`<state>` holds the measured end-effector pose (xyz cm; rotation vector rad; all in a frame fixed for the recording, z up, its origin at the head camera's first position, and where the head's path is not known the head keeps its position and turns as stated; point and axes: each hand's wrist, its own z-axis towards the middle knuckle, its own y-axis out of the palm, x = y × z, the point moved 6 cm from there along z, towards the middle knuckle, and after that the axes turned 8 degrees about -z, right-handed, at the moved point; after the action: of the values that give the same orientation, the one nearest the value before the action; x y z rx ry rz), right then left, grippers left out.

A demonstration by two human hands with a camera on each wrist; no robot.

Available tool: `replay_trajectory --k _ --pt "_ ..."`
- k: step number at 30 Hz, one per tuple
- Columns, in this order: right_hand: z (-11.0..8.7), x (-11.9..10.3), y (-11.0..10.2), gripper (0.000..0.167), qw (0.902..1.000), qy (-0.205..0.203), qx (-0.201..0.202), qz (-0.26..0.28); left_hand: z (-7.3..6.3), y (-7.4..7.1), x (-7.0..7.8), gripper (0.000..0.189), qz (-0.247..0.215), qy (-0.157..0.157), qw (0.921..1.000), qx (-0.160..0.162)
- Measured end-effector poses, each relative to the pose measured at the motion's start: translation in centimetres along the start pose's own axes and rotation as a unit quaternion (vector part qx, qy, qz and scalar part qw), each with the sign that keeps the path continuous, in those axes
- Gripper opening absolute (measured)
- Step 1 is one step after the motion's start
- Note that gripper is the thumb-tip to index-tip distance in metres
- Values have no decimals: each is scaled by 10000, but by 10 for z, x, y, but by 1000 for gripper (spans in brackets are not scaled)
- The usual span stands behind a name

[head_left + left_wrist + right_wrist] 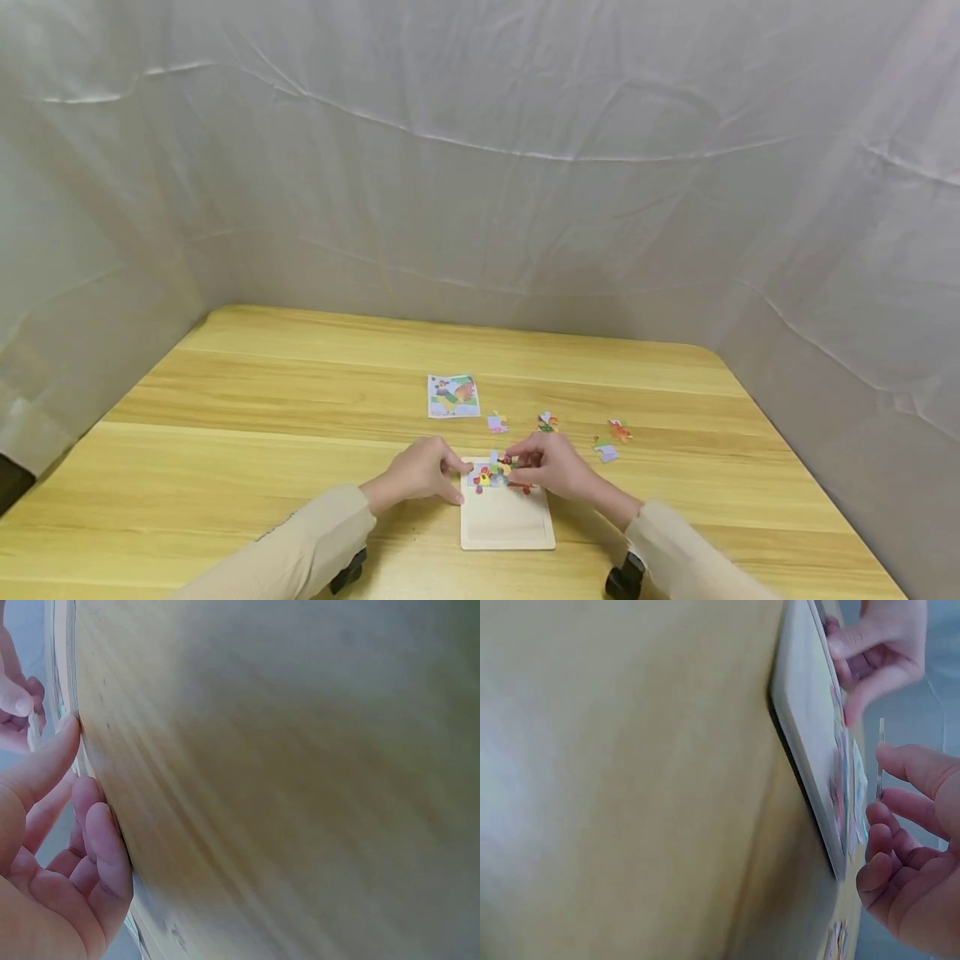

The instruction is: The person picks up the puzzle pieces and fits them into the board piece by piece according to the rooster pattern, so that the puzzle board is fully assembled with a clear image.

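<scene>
A light wooden puzzle board lies on the table, its far part filled with colourful pieces and its near part bare wood. My left hand holds the board's left edge, thumb and fingers against the rim. Above the far right of the board, my right hand pinches a thin puzzle piece between thumb and index finger. In the right wrist view the piece is edge-on, apart from the board. Its picture is mostly hidden by my fingers.
Beyond the board lies a printed picture card. Loose puzzle pieces are scattered to its right: one piece, a small cluster and another group. Grey cloth encloses the wooden table.
</scene>
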<state>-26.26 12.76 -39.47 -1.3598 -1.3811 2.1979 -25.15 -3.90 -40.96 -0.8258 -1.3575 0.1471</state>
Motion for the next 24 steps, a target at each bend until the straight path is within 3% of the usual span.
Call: replay_trajectory --k 9,24 --pt "-4 -8 15 26 9999 38 -161 14 1 0 -1 39 83 -61 9999 -11" --pt "-6 -25 26 24 9985 -266 -296 -365 1 0 1 39 143 -156 9997 -83"
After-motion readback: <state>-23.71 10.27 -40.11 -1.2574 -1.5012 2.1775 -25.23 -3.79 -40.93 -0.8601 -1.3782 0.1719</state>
